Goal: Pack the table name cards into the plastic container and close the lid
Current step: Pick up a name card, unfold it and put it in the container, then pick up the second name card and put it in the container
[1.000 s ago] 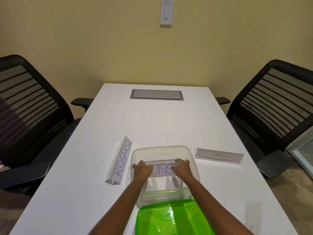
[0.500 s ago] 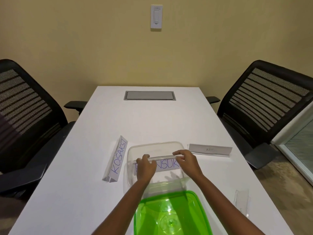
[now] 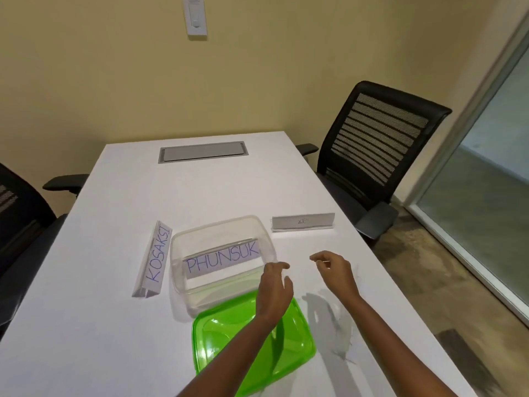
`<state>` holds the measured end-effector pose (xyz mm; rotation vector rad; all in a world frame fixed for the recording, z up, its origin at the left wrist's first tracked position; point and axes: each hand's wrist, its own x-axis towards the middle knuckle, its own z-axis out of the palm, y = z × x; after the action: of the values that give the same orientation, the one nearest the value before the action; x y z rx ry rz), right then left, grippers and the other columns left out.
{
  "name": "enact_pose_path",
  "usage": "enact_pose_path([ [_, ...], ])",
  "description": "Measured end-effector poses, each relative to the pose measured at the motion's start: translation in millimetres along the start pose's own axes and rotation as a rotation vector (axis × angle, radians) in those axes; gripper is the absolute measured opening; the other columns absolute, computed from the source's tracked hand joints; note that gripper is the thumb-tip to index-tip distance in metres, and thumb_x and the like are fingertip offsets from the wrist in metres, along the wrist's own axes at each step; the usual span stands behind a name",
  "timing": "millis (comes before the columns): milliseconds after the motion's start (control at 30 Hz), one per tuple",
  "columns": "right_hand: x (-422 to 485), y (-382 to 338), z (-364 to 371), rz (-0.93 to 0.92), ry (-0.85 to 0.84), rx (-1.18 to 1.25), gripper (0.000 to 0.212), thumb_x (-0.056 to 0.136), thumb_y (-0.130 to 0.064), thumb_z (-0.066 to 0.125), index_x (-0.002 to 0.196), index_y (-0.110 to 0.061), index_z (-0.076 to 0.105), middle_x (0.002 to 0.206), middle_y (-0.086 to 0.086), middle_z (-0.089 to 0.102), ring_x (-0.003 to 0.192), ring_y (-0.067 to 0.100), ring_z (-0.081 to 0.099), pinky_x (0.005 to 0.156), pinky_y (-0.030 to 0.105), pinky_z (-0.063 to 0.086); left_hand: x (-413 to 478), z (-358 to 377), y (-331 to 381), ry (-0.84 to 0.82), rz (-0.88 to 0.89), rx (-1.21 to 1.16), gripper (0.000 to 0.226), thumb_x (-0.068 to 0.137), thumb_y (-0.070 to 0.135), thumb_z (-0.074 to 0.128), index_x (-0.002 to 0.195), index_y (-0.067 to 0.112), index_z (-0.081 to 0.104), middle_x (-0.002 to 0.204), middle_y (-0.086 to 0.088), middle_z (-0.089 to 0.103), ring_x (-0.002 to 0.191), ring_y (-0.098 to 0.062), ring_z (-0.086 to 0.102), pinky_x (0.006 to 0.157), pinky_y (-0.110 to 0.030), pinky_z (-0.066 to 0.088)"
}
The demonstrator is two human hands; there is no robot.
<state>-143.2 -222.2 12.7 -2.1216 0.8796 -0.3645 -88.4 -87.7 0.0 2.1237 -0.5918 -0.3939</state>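
A clear plastic container (image 3: pixel 183 293) sits on the white table, and a name card reading PHUNSUK (image 3: pixel 223 259) stands inside it. A card reading KOSAKSI (image 3: pixel 156 259) lies just left of the container. Another card (image 3: pixel 303 221) stands to the container's right, its back toward me. The green lid (image 3: pixel 229 336) lies upturned against the container's near side. My left hand (image 3: pixel 274 287) hovers over the container's right near corner, fingers apart, holding nothing. My right hand (image 3: pixel 335 270) is open above the bare table, right of the container and below the right card.
The white table (image 3: pixel 114 325) has a grey cable hatch (image 3: pixel 202 151) at its far end. A black mesh chair (image 3: pixel 375 156) stands at the right side, another chair (image 3: pixel 20 222) at the left. A glass door (image 3: pixel 492 173) is at far right.
Both hands let go of the PHUNSUK card, which now stands in the container. Both hands moved right, away from it. My view swung to the right.
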Motion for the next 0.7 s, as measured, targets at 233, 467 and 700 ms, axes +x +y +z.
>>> enact_pose_path([
  [233, -29.4, 55.5, -24.8, 0.21, 0.056, -0.031, 0.023, 0.092, 0.0, 0.05, 0.11, 0.0, 0.064, 0.122, 0.017, 0.063, 0.114, 0.028, 0.058, 0.1, 0.032, 0.045, -17.4, 56.4, 4.2, -0.394, -0.155, 0.082, 0.037, 0.093, 0.016, 0.047, 0.129, 0.004, 0.049, 0.105, -0.007, 0.05, 0.102, -0.022, 0.054, 0.099, -0.029, 0.041],
  [467, -55.7, 87.6, -28.8, 0.468, -0.034, 0.008, 0.042, 0.097, -0.026, 0.046, 0.132, -0.003, 0.047, 0.14, 0.016, 0.049, 0.126, 0.032, 0.051, 0.104, 0.036, 0.043, -33.3, 92.6, 13.1, -0.564, -0.212, 0.109, 0.042, 0.092, 0.019, 0.049, 0.133, 0.009, 0.047, 0.133, -0.014, 0.056, 0.124, -0.022, 0.051, 0.1, -0.024, 0.038],
  [700, -63.6, 92.3, -16.8, 0.502, -0.136, 0.063, 0.021, 0.093, -0.018, 0.054, 0.085, -0.001, 0.063, 0.108, 0.021, 0.067, 0.094, 0.031, 0.063, 0.08, 0.031, 0.051, -38.5, 104.7, 19.1, -0.586, -0.182, 0.097, 0.043, 0.093, 0.006, 0.037, 0.135, 0.008, 0.049, 0.141, -0.011, 0.052, 0.13, -0.022, 0.048, 0.106, -0.027, 0.036],
])
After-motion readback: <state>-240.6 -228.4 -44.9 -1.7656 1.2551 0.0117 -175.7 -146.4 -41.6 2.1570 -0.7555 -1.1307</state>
